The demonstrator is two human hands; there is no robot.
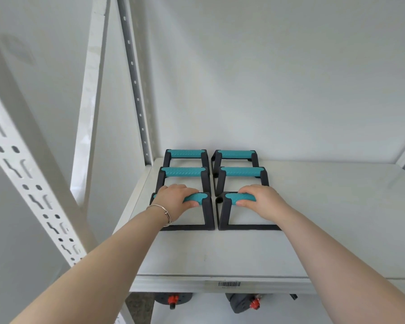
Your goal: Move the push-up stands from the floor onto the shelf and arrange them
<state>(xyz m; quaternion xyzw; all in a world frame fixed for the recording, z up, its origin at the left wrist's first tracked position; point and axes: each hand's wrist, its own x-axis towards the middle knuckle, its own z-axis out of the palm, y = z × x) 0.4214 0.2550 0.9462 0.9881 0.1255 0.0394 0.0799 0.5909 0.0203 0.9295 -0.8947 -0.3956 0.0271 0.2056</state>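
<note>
Lower middle of frame, shelf [325, 206]: white flat board; barcode label [229, 284] on its front lip.
Room: plain white wall [267, 66] behind the shelf.
Uprights: two. A wide slotted white upright [21, 174] runs down the left edge, and a thin grey punched upright [136, 90] meets the shelf's back left corner.
Held on shelf: push-up stands [205, 181], black frames with teal grips, all upright, grouped at the board's left rear.
Count, stands: six, in two columns of three, the columns just beside each other.
Back row: back-left stand [185, 153], back-right stand [235, 154], near the wall.
Middle row: middle-left stand [182, 171], middle-right stand [241, 171].
Front row: near-left stand [199, 198], near-right stand [232, 197], base bars lying on the board.
Left hand [177, 198]: fingers curled over the near-left stand's grip, thumb under its front side; thin bracelet [164, 212] on the wrist.
Right hand [261, 199]: wrapped round the near-right stand's grip the same way, thumb in front.
Below shelf: two dark grey objects [173, 299] with red parts, half hidden by the lip; cannot tell what they are.
</note>
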